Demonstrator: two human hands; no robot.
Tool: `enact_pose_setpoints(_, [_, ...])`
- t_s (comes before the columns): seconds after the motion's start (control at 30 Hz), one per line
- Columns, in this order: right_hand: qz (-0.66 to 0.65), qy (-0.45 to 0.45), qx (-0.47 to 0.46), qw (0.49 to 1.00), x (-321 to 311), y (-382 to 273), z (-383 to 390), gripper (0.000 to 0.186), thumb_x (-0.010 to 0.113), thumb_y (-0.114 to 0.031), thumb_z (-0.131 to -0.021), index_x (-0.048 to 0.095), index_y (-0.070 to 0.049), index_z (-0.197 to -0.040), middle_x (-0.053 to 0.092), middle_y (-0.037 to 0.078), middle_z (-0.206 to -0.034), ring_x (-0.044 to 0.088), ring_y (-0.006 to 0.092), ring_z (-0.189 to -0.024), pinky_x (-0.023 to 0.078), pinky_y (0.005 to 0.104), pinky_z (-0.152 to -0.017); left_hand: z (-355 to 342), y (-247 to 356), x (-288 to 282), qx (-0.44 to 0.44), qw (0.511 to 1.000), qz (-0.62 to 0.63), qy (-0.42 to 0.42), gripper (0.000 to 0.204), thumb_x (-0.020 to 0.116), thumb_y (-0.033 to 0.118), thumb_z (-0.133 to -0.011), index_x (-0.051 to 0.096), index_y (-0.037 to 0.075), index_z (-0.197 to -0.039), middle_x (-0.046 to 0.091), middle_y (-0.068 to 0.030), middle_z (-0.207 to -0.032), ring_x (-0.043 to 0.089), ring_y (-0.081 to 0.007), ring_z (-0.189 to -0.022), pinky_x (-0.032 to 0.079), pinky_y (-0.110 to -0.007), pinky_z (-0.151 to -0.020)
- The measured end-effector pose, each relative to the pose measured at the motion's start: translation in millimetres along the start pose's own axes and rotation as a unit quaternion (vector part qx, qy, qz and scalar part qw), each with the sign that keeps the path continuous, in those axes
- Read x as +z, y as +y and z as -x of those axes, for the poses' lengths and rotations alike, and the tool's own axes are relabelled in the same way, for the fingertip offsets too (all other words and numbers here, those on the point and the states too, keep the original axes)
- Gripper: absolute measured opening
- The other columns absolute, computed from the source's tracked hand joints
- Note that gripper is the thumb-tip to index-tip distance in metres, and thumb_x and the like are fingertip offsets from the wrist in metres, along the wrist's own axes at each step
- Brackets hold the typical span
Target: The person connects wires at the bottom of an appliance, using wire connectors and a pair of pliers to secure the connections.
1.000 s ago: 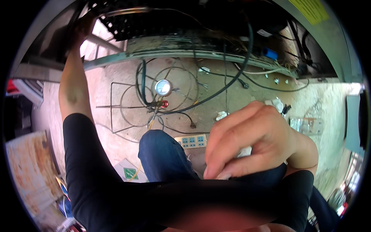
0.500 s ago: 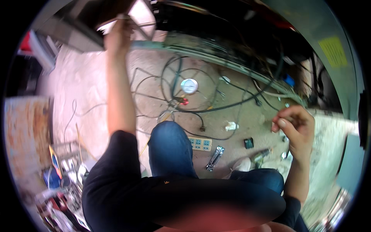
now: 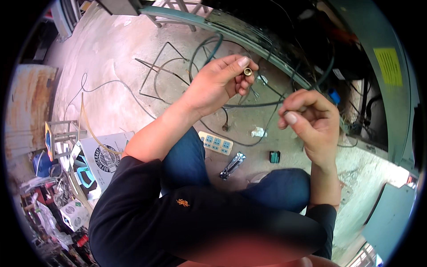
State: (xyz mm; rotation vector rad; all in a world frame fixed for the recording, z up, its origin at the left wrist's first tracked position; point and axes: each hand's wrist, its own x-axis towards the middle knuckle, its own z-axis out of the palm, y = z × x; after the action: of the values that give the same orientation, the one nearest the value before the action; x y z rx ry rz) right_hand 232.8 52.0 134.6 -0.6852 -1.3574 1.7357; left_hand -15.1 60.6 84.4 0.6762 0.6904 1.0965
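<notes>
- While the left hand (image 3: 215, 80) is raised above the floor (image 3: 100, 62), its thumb and forefinger pinch a small brass fitting (image 3: 247, 71), whose round open end faces the camera; its other fingers curl in below.
- The brass fitting is up in the air, held at the fingertips, with hoses and cables on the floor beneath.
- The right hand (image 3: 313, 122) hangs to the right of the left one, well apart from it, palm partly turned inward; its thumb and forefinger come together at the tips, and I cannot tell whether something tiny sits between them.
- Below the hands, near the person's knees, a cream power strip (image 3: 215, 143) lies on the floor, with a silver metal tool (image 3: 232, 165) just beside it.
- To the right of that tool is a small dark green block (image 3: 274, 156); a crumpled white scrap (image 3: 258, 132) lies beyond it.
- A printed carton (image 3: 100, 149) stands near the left elbow.
</notes>
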Motion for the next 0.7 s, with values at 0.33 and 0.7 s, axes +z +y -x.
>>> enact_pose_setpoints(0.33, [-0.105,-0.237,-0.051,0.965,18.6,-40.0,55.8,0.014,0.084,0.006,-0.076,0.076,-0.001,-0.084,0.074,0.016,-0.082,0.073,0.0216,-0.074,0.059,0.0288,-0.066,10.4,-40.2,44.6,-0.073,0.995,0.037,-0.061,0.028,0.057,0.030,-0.108,0.064,0.003,-0.114,0.063,-0.0024,-0.092,0.054,-0.0084,-0.081,0.046,-0.026,-0.072])
enact_pose_setpoints(0.7, [0.335,0.074,-0.053,0.938,-10.0,9.2,23.0,0.012,0.073,-0.004,-0.089,0.073,0.000,-0.100,0.072,0.008,-0.093,0.073,0.0154,-0.083,0.059,0.0270,-0.071,11.3,-66.3,44.0,-0.077,0.994,0.039,-0.068,0.023,0.056,0.025,-0.109,0.062,0.003,-0.112,0.065,-0.0033,-0.098,0.058,-0.0109,-0.085,0.051,-0.027,-0.080])
